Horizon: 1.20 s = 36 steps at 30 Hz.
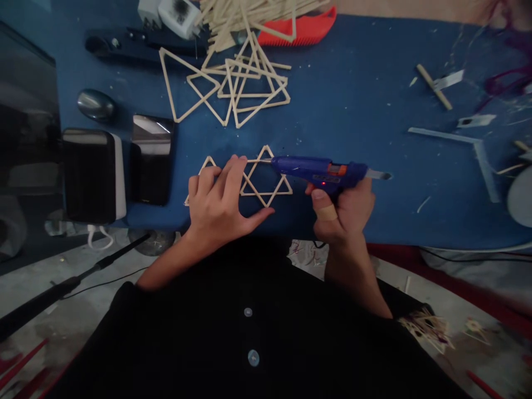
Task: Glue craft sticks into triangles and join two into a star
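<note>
Black buttoned clothing (249, 332) fills the bottom centre of the frame, closest to the lens, w/ both forearms reaching up from it to the blue worktop (366, 111).

Left hand (220, 202) lies flat at centre, palm down, fingers (233, 172) spread and pressing on a stick star (260, 177) (two overlapped triangles of thin wooden sticks, lying flat on the worktop). Thumb points right, along the star's lower point. Part of the stick shape pokes out left of the hand, near the worktop's front edge.

Right hand (344, 208) sits centre-right, fingers wrapped tight round the grip of a blue glue gun (320, 170); thumb, w/ a tan plaster on it, rests on the near side of the grip. Gun lies roughly horizontal, nozzle pointing left and meeting the star at its upper right, just beside the left fingertips. Small red light shows on the gun body.

Upper centre: pile of finished stick triangles (233, 83), w/ loose sticks (249, 16) and a red comb-like piece (307, 27) above it. Left of frame: two dark boxy devices (93, 174) side by side, and a grey oval object (95, 104) above them. Upper right: scraps and offcuts (434, 86) scattered well apart from the hands.
</note>
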### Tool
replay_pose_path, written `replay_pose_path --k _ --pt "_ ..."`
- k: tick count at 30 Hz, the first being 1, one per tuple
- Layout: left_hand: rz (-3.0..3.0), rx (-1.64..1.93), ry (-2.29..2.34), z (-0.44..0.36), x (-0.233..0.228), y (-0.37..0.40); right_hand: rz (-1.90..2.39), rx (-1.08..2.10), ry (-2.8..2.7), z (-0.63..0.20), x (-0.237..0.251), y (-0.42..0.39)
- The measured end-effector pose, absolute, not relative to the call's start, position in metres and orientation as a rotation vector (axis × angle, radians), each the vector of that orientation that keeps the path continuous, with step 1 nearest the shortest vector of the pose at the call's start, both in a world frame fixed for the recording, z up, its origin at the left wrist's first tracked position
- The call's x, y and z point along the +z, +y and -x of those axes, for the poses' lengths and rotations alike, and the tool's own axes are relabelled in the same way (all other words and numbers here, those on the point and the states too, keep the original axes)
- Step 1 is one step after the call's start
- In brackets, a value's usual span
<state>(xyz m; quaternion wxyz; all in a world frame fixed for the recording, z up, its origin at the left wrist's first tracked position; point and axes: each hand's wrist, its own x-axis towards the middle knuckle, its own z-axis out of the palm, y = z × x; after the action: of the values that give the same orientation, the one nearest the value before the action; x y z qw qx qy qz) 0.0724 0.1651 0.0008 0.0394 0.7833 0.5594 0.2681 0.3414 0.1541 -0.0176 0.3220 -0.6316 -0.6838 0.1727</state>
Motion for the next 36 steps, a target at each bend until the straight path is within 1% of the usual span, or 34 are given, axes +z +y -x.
replay_pose_path --k 3,13,21,26,30,36 --pt "-2.358 0.794 1.721 -0.073 0.001 0.164 1.651 0.309 -1.856 -0.344 -0.018 0.154" --pt "-2.336 0.755 1.731 -0.073 0.003 0.164 1.654 0.199 -1.864 -0.344 -0.023 0.156" --pt "-2.418 0.812 1.742 -0.073 0.004 0.165 1.643 0.181 -1.885 -0.348 -0.023 0.153" --pt "-2.42 0.767 1.761 -0.073 0.006 0.165 1.648 0.193 -1.868 -0.344 -0.022 0.153" --pt "-2.457 0.819 1.717 -0.072 0.003 0.166 1.651 0.191 -1.888 -0.338 -0.019 0.155" --pt "-2.39 0.75 1.722 -0.07 -0.003 0.166 1.621 0.263 -1.927 -0.341 -0.02 0.148"
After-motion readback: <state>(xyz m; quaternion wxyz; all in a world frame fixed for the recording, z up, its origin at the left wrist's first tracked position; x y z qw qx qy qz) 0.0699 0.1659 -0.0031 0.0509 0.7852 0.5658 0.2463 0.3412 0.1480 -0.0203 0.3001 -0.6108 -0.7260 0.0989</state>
